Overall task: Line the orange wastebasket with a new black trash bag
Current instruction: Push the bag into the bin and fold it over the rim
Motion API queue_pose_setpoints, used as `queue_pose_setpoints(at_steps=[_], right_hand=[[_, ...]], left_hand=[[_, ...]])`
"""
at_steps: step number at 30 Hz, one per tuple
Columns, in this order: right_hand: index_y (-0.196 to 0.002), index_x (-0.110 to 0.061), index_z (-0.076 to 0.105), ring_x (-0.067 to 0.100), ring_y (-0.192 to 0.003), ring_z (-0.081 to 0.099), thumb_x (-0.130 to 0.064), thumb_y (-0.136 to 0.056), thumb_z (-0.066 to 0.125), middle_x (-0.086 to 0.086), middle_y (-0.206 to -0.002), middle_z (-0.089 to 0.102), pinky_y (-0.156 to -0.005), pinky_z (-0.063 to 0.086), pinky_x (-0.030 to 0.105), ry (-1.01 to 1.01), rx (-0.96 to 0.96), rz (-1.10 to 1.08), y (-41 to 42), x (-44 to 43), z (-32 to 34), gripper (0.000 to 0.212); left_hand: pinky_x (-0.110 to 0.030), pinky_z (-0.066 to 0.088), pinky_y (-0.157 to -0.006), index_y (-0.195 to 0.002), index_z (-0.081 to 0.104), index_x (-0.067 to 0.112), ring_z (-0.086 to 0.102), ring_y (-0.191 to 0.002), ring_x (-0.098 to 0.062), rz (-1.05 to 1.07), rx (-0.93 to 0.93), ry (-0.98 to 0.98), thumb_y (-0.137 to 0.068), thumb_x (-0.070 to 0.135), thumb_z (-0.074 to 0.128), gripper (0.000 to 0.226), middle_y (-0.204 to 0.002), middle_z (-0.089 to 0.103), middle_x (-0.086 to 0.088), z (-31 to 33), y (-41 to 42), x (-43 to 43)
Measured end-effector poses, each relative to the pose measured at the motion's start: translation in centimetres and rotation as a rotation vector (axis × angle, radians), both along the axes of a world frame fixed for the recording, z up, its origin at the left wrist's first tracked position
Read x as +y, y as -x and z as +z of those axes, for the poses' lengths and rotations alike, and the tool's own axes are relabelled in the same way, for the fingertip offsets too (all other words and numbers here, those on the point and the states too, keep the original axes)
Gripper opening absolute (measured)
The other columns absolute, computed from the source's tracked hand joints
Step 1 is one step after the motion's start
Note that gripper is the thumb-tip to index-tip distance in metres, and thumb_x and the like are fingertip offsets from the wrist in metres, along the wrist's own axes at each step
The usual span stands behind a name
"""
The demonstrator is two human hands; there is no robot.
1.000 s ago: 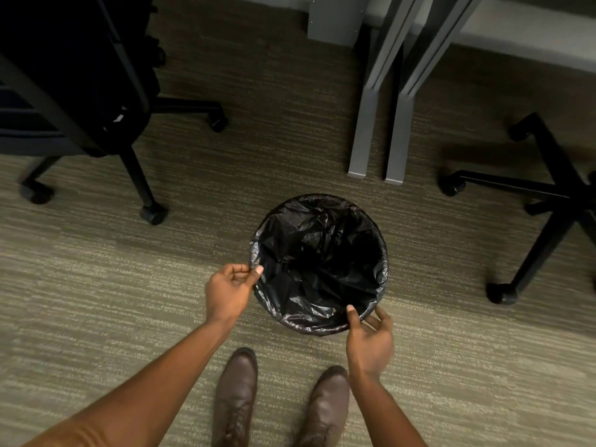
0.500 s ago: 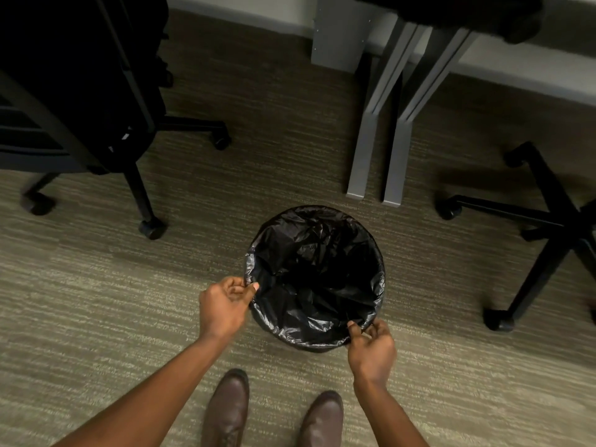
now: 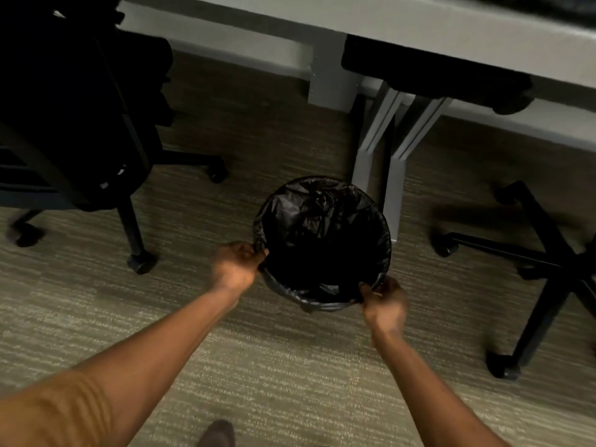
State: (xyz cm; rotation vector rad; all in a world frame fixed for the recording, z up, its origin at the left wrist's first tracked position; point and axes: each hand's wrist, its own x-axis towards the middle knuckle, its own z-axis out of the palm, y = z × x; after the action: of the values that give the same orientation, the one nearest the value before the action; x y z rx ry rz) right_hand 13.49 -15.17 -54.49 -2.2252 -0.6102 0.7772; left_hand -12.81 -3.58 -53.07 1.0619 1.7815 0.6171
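The trash bag (image 3: 317, 227) is seen spread inside the wastebasket (image 3: 322, 306), which stands between the two hands. Its rim is pinched by the left hand (image 3: 237, 264) just to that hand's right. The near edge is gripped by the right hand (image 3: 385, 301), fingers closed on the plastic, equally close.

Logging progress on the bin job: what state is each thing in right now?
Bag: open, lining the bin, edge folded over the rim.
Bin: upright on the carpet, covered by the bag.
Left hand: pinching the bag at the rim.
Right hand: pinching the bag at the near rim.
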Motion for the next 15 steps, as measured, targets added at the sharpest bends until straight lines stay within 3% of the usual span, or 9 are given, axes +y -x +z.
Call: queue_pose_setpoints(at_steps=[4,8,12,15], right_hand=[[-0.107,-0.003,0.072,0.036,-0.093,0.074,-0.021,-0.091,0.077,0.016,-0.104,0.079,-0.077,0.059,0.044,0.073,-0.068,0.084,-2.5,4.2,-1.0,0.025],[-0.106,-0.001,0.075,0.038,-0.096,0.075,-0.022,-0.091,0.076,0.018,-0.103,0.079,-0.076,0.057,0.04,0.073,-0.133,0.15,-4.0,6.4,-1.9,0.026],[-0.105,-0.006,0.074,0.031,-0.089,0.075,-0.019,-0.088,0.079,0.014,-0.101,0.08,-0.076,0.062,0.046,0.063,-0.061,0.109,-4.5,7.1,-2.6,0.022],[-0.106,-0.005,0.076,0.033,-0.093,0.075,-0.02,-0.086,0.08,0.013,-0.098,0.079,-0.079,0.06,0.043,0.066,-0.085,0.121,-5.4,7.2,-3.0,0.024]], left_hand=[[-0.053,0.065,-0.08,-0.069,0.068,0.008,0.082,-0.084,-0.037,-0.052,0.025,0.018,-0.092,0.028,0.087,0.036,-0.084,0.082,-0.021,-1.6,-1.4,3.3],[-0.062,0.066,-0.087,-0.065,0.059,0.015,0.08,-0.091,-0.039,-0.075,-0.01,0.004,-0.092,0.022,0.087,0.04,-0.087,0.077,-0.023,-2.7,-2.0,4.8],[-0.056,0.07,-0.081,-0.072,0.063,0.007,0.085,-0.092,-0.039,-0.026,-0.138,0.029,-0.092,0.012,0.087,0.032,-0.094,0.083,-0.023,-3.5,-2.7,4.8],[-0.038,0.071,-0.063,-0.079,0.067,0.0,0.086,-0.081,-0.03,-0.009,-0.178,0.039,-0.092,0.01,0.087,0.026,-0.086,0.084,-0.018,-3.7,-3.3,4.6]])
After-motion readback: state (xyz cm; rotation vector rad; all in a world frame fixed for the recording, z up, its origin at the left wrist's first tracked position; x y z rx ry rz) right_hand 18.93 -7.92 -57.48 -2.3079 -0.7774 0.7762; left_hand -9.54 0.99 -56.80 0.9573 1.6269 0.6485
